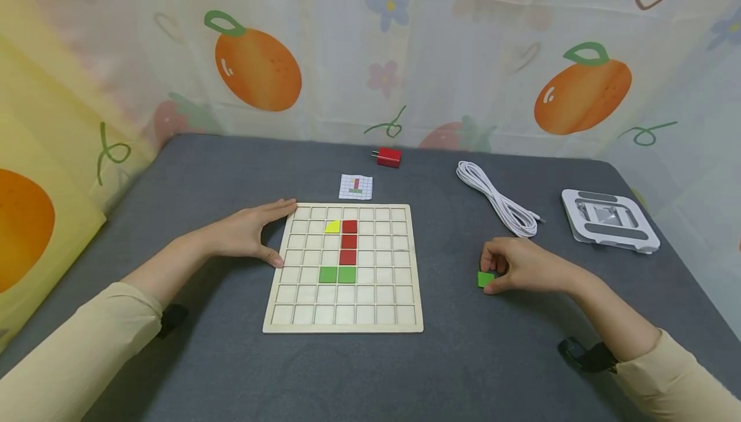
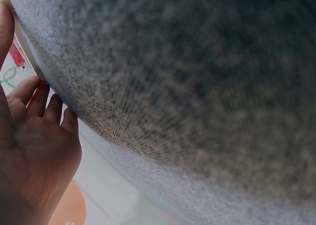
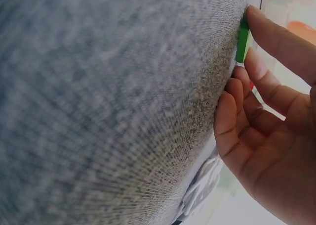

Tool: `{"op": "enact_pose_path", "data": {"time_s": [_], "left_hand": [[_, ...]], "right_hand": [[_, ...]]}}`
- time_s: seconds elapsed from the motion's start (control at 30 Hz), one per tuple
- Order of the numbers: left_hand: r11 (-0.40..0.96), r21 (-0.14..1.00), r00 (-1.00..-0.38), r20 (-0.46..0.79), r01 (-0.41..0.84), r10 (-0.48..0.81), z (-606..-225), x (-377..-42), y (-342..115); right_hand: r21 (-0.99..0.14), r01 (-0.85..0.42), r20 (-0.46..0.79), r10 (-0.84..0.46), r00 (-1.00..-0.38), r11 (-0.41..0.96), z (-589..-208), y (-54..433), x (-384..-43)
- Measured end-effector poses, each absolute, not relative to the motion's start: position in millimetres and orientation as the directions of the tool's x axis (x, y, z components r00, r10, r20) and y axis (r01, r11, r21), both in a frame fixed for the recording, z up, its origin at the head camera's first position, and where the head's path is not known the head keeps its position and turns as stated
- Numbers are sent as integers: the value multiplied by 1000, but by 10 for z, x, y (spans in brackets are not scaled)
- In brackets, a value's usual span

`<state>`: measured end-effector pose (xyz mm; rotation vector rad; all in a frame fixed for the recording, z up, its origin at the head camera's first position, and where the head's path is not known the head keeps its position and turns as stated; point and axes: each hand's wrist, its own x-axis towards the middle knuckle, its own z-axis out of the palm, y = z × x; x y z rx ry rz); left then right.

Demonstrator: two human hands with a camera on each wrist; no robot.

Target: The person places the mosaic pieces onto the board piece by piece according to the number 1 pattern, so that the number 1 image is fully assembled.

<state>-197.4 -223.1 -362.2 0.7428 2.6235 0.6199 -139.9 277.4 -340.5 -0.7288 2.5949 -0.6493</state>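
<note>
A square wooden grid board [image 1: 382,328] lies on the table. In its cells sit one yellow piece [image 1: 332,226] with a cut corner, a column of three red tiles [image 1: 348,241] and two green tiles [image 1: 328,275] side by side. My left hand [image 1: 246,232] is spread against the board's left side, fingertips at the upper left corner and thumb lower on the edge. Off to the right of the board, my right hand [image 1: 523,264] pinches a green square tile [image 1: 485,279] between thumb and index finger, close over the table; the right wrist view shows the tile's edge [image 3: 242,44].
Behind the board lies a small paper card [image 1: 356,187] printed with a coloured grid pattern. A red plug adapter [image 1: 388,157] is farther back. Beyond my right hand are a coiled white cable [image 1: 498,200] and a white-and-grey flat device [image 1: 610,219]. A printed curtain [image 1: 347,49] hangs behind the table.
</note>
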Motion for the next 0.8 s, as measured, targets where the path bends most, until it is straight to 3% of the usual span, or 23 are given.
{"op": "enact_pose_path", "data": {"time_s": [0.8], "left_hand": [[772, 487, -806, -204, 409, 556, -3628, -1970, -2235]], "right_hand": [[-527, -391, -194, -555, -809, 754, -3358, 2622, -1468]]}}
